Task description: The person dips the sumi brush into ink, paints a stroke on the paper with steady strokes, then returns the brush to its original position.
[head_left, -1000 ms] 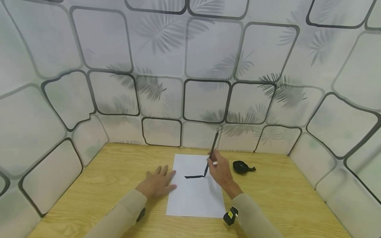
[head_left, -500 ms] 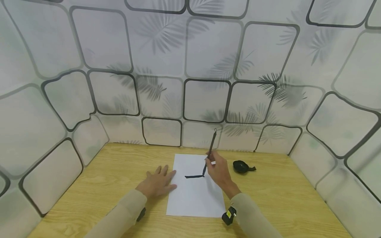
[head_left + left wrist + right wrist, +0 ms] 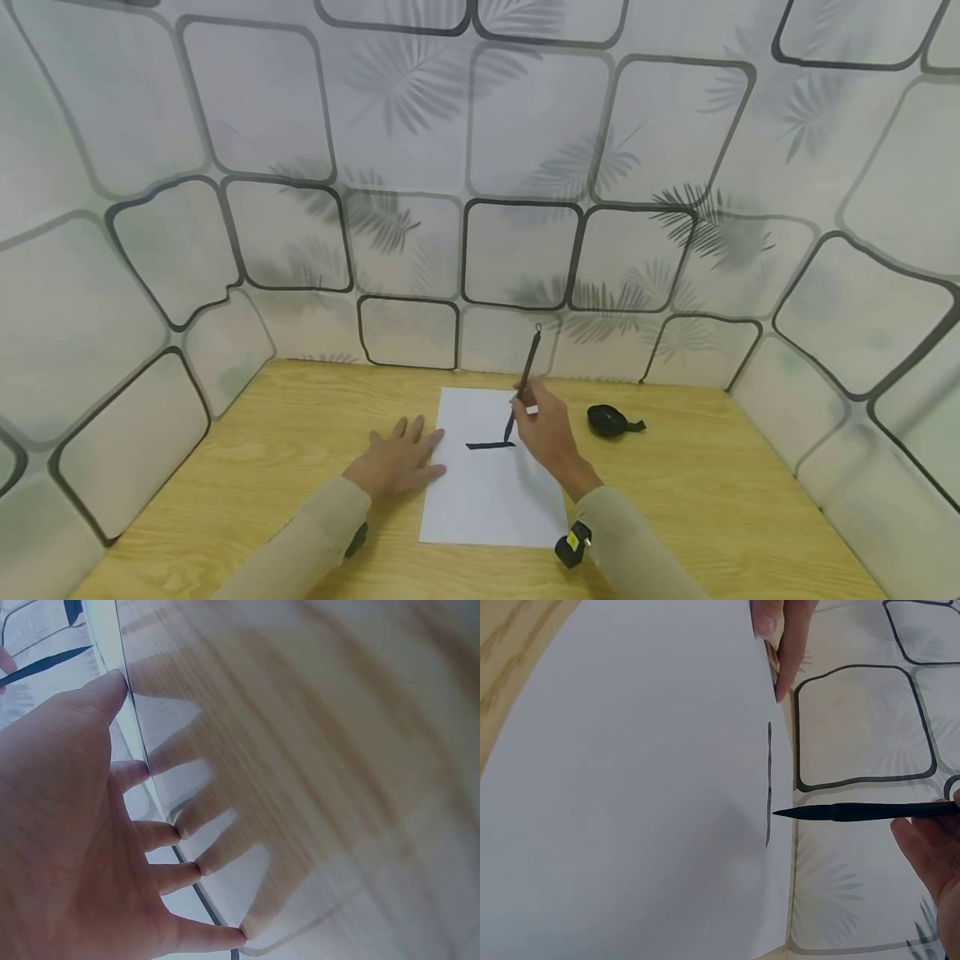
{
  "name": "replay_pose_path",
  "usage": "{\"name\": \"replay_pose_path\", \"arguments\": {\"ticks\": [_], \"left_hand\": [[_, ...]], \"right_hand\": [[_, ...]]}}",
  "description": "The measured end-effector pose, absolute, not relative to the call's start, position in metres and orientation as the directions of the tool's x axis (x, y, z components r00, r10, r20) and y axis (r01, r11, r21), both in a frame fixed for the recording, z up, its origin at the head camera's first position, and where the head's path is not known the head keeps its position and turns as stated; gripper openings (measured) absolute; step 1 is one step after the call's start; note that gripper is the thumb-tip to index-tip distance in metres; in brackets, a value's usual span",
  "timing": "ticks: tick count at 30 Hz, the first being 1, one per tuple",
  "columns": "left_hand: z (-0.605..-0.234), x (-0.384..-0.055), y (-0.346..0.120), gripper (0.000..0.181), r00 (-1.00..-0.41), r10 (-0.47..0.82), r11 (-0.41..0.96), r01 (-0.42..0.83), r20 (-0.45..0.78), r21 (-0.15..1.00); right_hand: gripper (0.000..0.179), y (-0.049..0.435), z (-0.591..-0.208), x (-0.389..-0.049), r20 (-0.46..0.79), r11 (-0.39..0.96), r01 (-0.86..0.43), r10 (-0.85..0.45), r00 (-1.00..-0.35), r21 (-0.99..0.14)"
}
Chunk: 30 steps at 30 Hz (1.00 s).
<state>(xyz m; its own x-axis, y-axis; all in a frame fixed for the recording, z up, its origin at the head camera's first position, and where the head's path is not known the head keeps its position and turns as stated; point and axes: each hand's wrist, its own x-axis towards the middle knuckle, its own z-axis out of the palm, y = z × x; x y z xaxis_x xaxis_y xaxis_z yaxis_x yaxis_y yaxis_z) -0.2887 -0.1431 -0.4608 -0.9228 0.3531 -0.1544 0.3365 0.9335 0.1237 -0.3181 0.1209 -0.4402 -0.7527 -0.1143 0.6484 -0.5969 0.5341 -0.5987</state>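
Note:
My right hand (image 3: 551,429) pinches a dark calligraphy brush (image 3: 528,367), held steeply with its hanging loop at the top. The pointed brush tip (image 3: 787,814) is just off a black ink stroke (image 3: 487,446) in the right wrist view, near the stroke's right end. That stroke runs sideways across the upper half of a white sheet of paper (image 3: 491,504). My left hand (image 3: 397,461) lies palm down with fingers spread, its thumb and index fingertip at the sheet's left edge. In the left wrist view the left fingers (image 3: 180,877) are straight and touch the wooden table.
A small black dish with a short handle (image 3: 609,421) sits on the wooden table (image 3: 675,500), right of the paper. Patterned wall covering (image 3: 517,258) rises behind the table and along both sides. A black device (image 3: 573,543) is strapped at the right wrist.
My right hand and the brush have shifted slightly left, and the tip has come up from the stroke's right end. The left hand and the paper stay in place.

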Motion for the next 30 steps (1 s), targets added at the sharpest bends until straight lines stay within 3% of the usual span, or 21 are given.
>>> {"name": "replay_pose_path", "arguments": {"ticks": [6,15,30], "left_hand": [[-0.461,-0.288,-0.144,0.072,-0.920,0.358,0.930,0.337,-0.157,0.146],[-0.461,-0.286,-0.145,0.072,-0.921,0.363,0.927,0.340,-0.144,0.159],[-0.461,-0.288,-0.145,0.072,-0.922,0.362,0.928,0.341,-0.140,0.153]], "right_hand": [[0.015,0.122,-0.436,-0.318,0.662,0.533,-0.605,-0.108,-0.742,-0.592],[0.015,0.132,-0.429,-0.321,0.728,0.488,-0.682,-0.129,-0.673,-0.544],[0.017,0.169,-0.416,-0.324,0.746,0.497,-0.689,-0.118,-0.656,-0.527]]}}
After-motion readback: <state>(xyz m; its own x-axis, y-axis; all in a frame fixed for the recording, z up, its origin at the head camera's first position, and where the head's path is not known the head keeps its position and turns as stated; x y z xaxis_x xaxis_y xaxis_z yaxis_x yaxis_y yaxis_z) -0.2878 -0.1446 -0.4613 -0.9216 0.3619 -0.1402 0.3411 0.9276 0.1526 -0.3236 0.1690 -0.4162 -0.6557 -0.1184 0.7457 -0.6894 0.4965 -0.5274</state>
